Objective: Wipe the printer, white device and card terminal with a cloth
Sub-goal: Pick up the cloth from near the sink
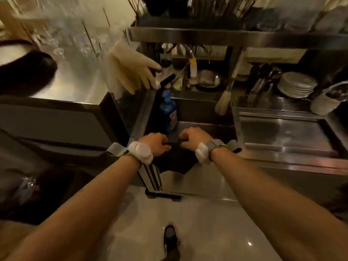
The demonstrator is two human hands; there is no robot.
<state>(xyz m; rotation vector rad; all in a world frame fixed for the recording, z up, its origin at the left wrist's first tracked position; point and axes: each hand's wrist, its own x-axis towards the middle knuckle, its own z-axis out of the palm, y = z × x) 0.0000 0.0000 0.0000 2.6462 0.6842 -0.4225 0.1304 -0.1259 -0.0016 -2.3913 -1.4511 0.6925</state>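
The left hand (156, 143) and the right hand (194, 137) are both gripping a dark cloth (175, 159) over the edge of the steel sink (216, 129). The fingers are curling tightly around the cloth's upper edge, the two fists are staying close together, and the rest of the cloth is hanging down under the wrists. I think it is being wrung or pulled straight.

The cloth is looking soft, light and limp. I cannot tell if it is wet; if it is, it will be heavier and will drip. For wiping, it will probably handle better folded into a pad in one hand.

The printer, the white device and the card terminal are not showing in this view.

A blue spray bottle (168, 112) is standing just beyond the left hand and is the easiest thing to knock. Pale rubber gloves (130, 68) are hanging above it, a brush (225, 98) is leaning behind the sink, and a stack of plates (296, 84) is sitting well apart to the right.
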